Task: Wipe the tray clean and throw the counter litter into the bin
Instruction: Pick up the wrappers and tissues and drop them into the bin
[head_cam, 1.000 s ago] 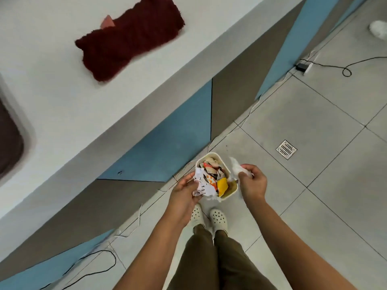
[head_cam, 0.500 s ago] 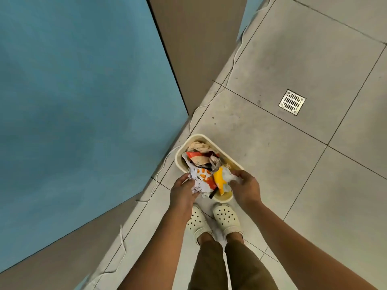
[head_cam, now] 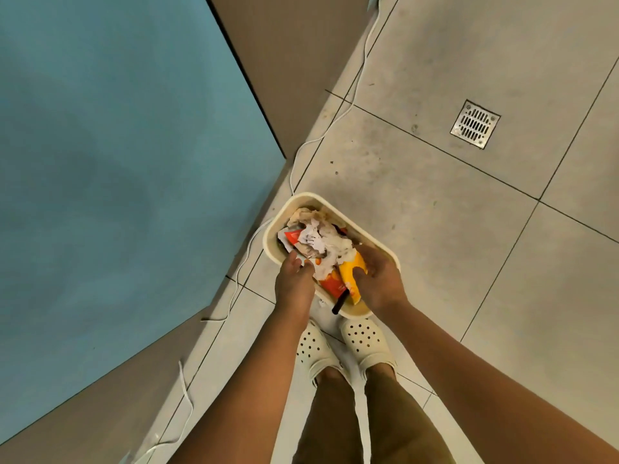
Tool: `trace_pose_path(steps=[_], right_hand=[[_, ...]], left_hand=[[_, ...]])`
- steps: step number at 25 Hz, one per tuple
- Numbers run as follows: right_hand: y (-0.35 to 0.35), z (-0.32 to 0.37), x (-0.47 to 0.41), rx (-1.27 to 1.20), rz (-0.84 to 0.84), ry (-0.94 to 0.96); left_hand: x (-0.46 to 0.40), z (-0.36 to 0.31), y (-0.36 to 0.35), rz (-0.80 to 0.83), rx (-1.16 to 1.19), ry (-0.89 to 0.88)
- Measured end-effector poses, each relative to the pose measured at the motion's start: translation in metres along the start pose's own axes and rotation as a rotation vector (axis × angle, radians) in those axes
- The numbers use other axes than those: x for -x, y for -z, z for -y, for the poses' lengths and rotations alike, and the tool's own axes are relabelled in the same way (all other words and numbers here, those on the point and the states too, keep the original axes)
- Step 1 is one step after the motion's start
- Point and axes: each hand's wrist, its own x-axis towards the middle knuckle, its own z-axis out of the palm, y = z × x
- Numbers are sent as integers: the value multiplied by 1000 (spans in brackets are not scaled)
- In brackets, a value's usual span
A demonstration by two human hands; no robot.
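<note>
A cream plastic bin [head_cam: 303, 198] stands on the tiled floor by my feet, heaped with litter [head_cam: 320, 241]: crumpled white paper, red and orange wrappers, a yellow wrapper [head_cam: 348, 272] and a black straw [head_cam: 339, 302] poking over the near rim. My left hand [head_cam: 294, 284] hovers at the bin's near left edge, fingertips touching the white paper, nothing gripped. My right hand [head_cam: 380, 279] lies on the near right part of the heap, its thumb pressing the yellow wrapper. The tray and the counter top are out of view.
The counter's blue and grey front panel [head_cam: 117, 128] fills the left side. A white cable [head_cam: 335, 122] trails along its base on the floor. A metal floor drain [head_cam: 475, 123] lies at the upper right. My cream clogs [head_cam: 365, 341] stand just behind the bin.
My view has dropped from the counter top down to the bin. The crumpled papers that both hands held have gone into the bin, and both hands now rest on the heap.
</note>
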Motion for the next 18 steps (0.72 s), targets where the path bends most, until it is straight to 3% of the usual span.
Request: trace_pose_path(steps=[3,7,12,18], right_hand=[[18,12,32,3,4,-20],[48,73,89,-38,1,76],[99,186,204,-153,13,419],[147,314,342,-231,50,907]], left_hand=[[44,-15,17,19,18,9],[136,-66,46,29,12,-140],[294,-139,85,87,36,-445],[460,-193,153,-1,230,-761]])
